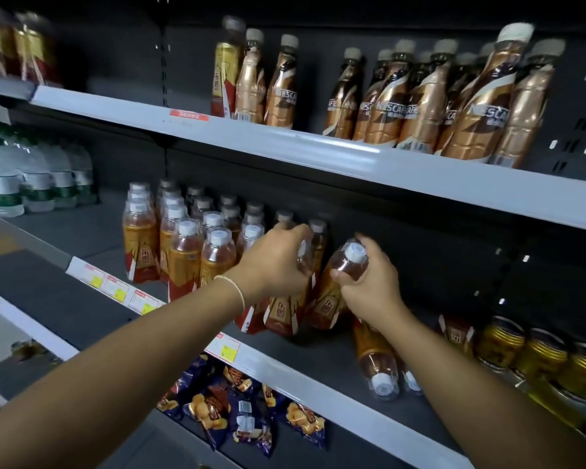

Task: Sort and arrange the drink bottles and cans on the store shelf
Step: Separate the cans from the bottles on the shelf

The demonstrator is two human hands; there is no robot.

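On the middle shelf [322, 367] stand several amber drink bottles [183, 252] with white caps and red-gold labels, in rows. My left hand [274, 262] grips the top of one upright bottle [285, 316] at the right end of the group. My right hand [369, 282] grips the neck of another amber bottle [339, 282], tilted to the left, right beside it. One more amber bottle [374, 360] lies on its side near the shelf's front, under my right forearm.
The upper shelf holds brown coffee bottles [420, 106] and one gold-label bottle [224, 76]. Gold cans [538, 353] stand at the middle shelf's right. Water bottles [31, 170] stand far left. Snack packets [244, 407] lie on the lower shelf. Price tags [115, 286] line the shelf edge.
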